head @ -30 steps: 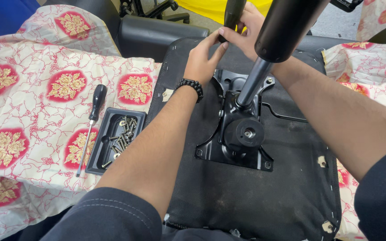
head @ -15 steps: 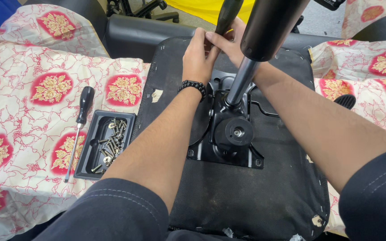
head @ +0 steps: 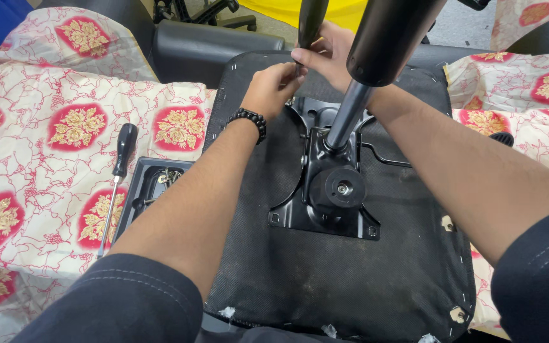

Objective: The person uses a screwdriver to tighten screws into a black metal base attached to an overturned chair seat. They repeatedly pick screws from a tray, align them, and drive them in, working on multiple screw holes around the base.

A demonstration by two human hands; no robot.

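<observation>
Red-and-cream flowered cloth under an upside-down black chair seat (head: 325, 279), metal plate (head: 322, 190) bolted on. Left hand (head: 273, 89) and right hand (head: 332, 58) both pinched shut on a black screwdriver (head: 310, 25) at the plate's far edge. Could slip off the screw (tip hidden, cannot tell) and poke fingers. Spare screwdriver (head: 121, 166) beside screw tray (head: 150, 190).

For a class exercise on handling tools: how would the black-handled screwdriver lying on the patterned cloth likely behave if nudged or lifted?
The screwdriver would probably roll little: its rounded handle could turn, but the soft cloth should damp that. It looks stiff, with a thin metal shaft. The bulky handle suggests it would tip handle-down if lifted mid-shaft.
</observation>
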